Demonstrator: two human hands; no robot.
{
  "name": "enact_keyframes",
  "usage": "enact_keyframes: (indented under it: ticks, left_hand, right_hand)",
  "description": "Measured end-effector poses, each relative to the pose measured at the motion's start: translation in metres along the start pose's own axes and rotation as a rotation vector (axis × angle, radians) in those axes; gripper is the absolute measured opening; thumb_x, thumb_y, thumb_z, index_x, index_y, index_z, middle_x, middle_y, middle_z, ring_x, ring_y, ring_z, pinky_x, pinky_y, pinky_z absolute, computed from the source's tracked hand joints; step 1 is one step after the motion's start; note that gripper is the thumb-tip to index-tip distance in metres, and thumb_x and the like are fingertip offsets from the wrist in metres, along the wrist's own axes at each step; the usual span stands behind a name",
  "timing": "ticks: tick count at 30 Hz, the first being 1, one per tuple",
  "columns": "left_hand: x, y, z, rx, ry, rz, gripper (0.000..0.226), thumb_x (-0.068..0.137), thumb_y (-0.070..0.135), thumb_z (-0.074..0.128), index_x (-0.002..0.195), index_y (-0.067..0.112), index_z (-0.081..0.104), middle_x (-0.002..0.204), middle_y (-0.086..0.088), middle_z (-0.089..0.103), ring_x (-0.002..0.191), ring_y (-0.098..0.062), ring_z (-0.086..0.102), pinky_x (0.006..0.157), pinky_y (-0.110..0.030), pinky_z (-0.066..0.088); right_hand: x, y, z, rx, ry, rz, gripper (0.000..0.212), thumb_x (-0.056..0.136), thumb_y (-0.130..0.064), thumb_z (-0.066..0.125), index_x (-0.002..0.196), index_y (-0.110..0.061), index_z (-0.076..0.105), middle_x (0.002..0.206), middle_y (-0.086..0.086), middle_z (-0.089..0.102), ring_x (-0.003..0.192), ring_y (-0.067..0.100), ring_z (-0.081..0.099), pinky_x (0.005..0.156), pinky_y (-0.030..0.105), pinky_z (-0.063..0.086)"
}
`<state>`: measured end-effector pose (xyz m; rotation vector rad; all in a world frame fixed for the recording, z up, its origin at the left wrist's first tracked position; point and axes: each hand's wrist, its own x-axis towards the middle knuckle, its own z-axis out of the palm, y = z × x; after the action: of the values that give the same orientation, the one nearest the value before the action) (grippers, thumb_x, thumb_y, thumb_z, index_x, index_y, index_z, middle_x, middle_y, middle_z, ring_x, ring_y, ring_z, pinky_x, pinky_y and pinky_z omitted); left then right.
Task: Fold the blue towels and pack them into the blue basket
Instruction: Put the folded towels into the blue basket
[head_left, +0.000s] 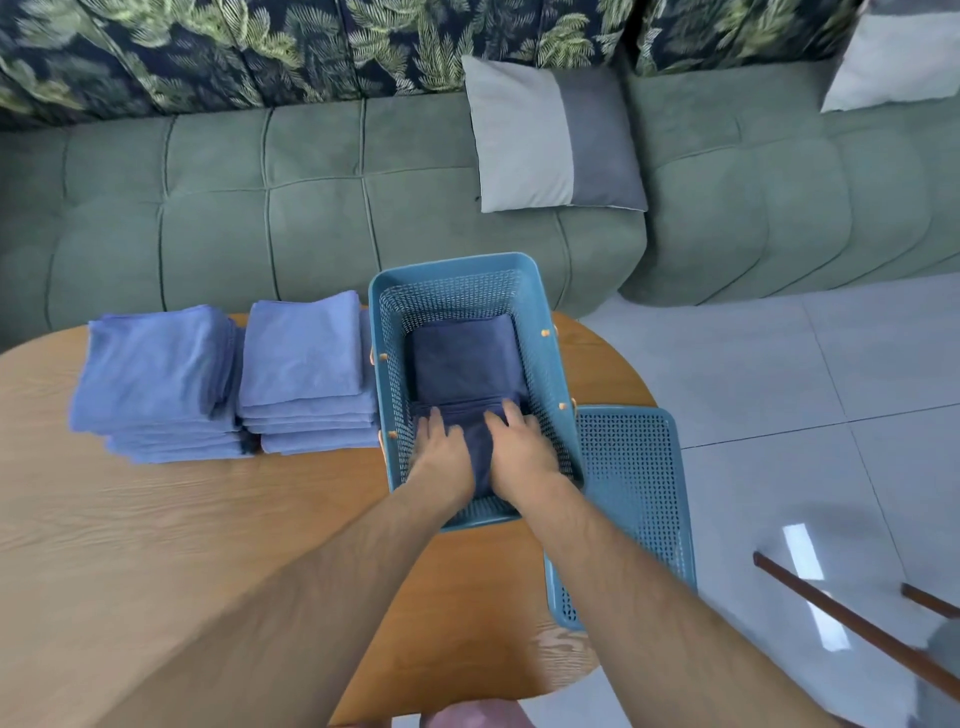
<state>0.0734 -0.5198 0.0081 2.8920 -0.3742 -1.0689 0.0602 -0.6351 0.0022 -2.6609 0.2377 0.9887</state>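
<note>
- The fingers (434, 422) of the left hand (441, 449) are laid out nearly straight and close together, flat on a dark blue folded towel (480, 457). Nothing is gripped.
- The fingers (511, 415) of the right hand (519, 441) are also stretched out flat and a little spread. They are pressed on the same towel, just beside the left hand.
- Both hands are turned palm down, and both bare forearms are reached forward over the near rim of the blue basket (397, 322).
- The left hand is a bit blurred, so its thumb cannot be made out.
- The pressed towel is found at the near end of the basket.
- A second folded towel (462, 358), dark blue too, is laid at the far end of the basket, touching the first one.
- The basket is set on a round wooden table (208, 519).
- Two stacks of lighter blue folded towels are kept on the table, left of the basket. The right stack (306, 353) is just beside the basket wall, and the left stack (156, 374) is just beside that one.
- A blue lid (628, 467) with small holes is laid flat just to the right of the basket, partly past the table edge.
- A green sofa (311, 208) with a grey pillow (550, 135) is seen behind the table, and grey floor tiles (779, 364) are seen to the right.
</note>
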Motion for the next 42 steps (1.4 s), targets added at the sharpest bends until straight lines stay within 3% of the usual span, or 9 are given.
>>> enact_keyframes:
  ticks: [3,7,10,13,21,27,34,39,42]
  left_hand:
    - [0.002,-0.004,-0.009,-0.153,0.041,0.040,0.047,0.098,0.009,0.045,0.143,-0.001,0.039,0.147,-0.017,0.039,0.144,-0.034,0.028,0.120,-0.037,0.021]
    - [-0.007,-0.024,-0.037,-0.443,0.338,0.139,0.038,0.093,0.000,0.051,0.130,0.003,0.054,0.130,-0.013,0.052,0.124,-0.030,0.049,0.106,-0.038,0.038]
    - [-0.027,-0.049,-0.064,-0.417,0.587,0.244,0.026,0.088,-0.005,0.059,0.113,-0.001,0.064,0.110,-0.015,0.062,0.105,-0.033,0.056,0.092,-0.047,0.047]
    - [-0.043,-0.087,-0.084,-0.371,0.735,0.215,0.022,0.091,0.004,0.055,0.110,0.001,0.066,0.107,-0.015,0.063,0.099,-0.032,0.055,0.087,-0.043,0.048]
    - [-0.055,-0.244,-0.096,-0.313,0.714,-0.150,0.025,0.089,0.009,0.066,0.113,0.004,0.068,0.122,-0.015,0.061,0.106,-0.041,0.058,0.082,-0.049,0.051]
    - [-0.058,-0.333,-0.085,-0.325,0.507,-0.352,0.045,0.098,0.028,0.056,0.142,0.022,0.052,0.153,-0.009,0.036,0.132,-0.036,0.040,0.103,-0.047,0.039]
    - [-0.049,-0.366,-0.078,-0.645,0.403,-0.399,0.046,0.101,0.035,0.052,0.144,0.023,0.047,0.132,-0.016,0.046,0.120,-0.037,0.046,0.104,-0.040,0.036]
    - [-0.052,-0.369,-0.087,-0.719,0.414,-0.428,0.037,0.101,0.030,0.051,0.137,0.021,0.053,0.127,-0.015,0.047,0.115,-0.036,0.048,0.100,-0.041,0.041]
    - [-0.055,-0.373,-0.092,-0.873,0.399,-0.456,0.025,0.096,0.024,0.053,0.120,0.023,0.057,0.116,-0.012,0.049,0.083,-0.029,0.059,0.073,-0.033,0.053]
  right_hand:
    - [-0.005,-0.005,-0.008,0.036,0.085,-0.002,0.065,0.091,-0.012,0.061,0.151,-0.019,0.036,0.155,0.005,0.033,0.130,0.031,0.042,0.100,0.042,0.046]
    - [-0.020,-0.026,-0.031,0.059,0.401,-0.107,0.042,0.098,-0.016,0.053,0.140,-0.016,0.052,0.128,0.008,0.058,0.113,0.033,0.055,0.084,0.044,0.049]
    - [-0.028,-0.059,-0.052,0.099,0.511,-0.220,0.035,0.096,-0.018,0.058,0.131,-0.013,0.058,0.117,0.009,0.062,0.103,0.034,0.058,0.075,0.044,0.049]
    - [-0.027,-0.106,-0.066,0.094,0.547,-0.300,0.036,0.092,-0.017,0.064,0.127,-0.015,0.060,0.110,0.007,0.063,0.095,0.033,0.059,0.065,0.038,0.043]
    - [-0.005,-0.245,-0.053,0.204,0.379,-0.490,0.030,0.099,-0.014,0.051,0.128,-0.010,0.058,0.116,0.011,0.060,0.103,0.034,0.057,0.078,0.047,0.049]
    - [0.022,-0.329,-0.022,0.130,0.244,-0.426,0.034,0.103,-0.020,0.047,0.136,-0.013,0.048,0.120,0.014,0.057,0.108,0.035,0.057,0.078,0.041,0.046]
    - [0.040,-0.361,-0.003,0.343,0.159,-0.105,0.039,0.101,-0.031,0.053,0.138,-0.022,0.048,0.127,0.016,0.047,0.107,0.039,0.058,0.089,0.045,0.054]
    - [0.038,-0.365,-0.008,0.449,0.162,0.001,0.038,0.093,-0.029,0.058,0.131,-0.030,0.053,0.117,0.008,0.044,0.097,0.036,0.060,0.075,0.050,0.060]
    - [0.034,-0.362,-0.012,0.546,0.136,0.002,0.038,0.087,-0.023,0.057,0.123,-0.032,0.055,0.118,0.007,0.047,0.094,0.034,0.063,0.067,0.036,0.056]
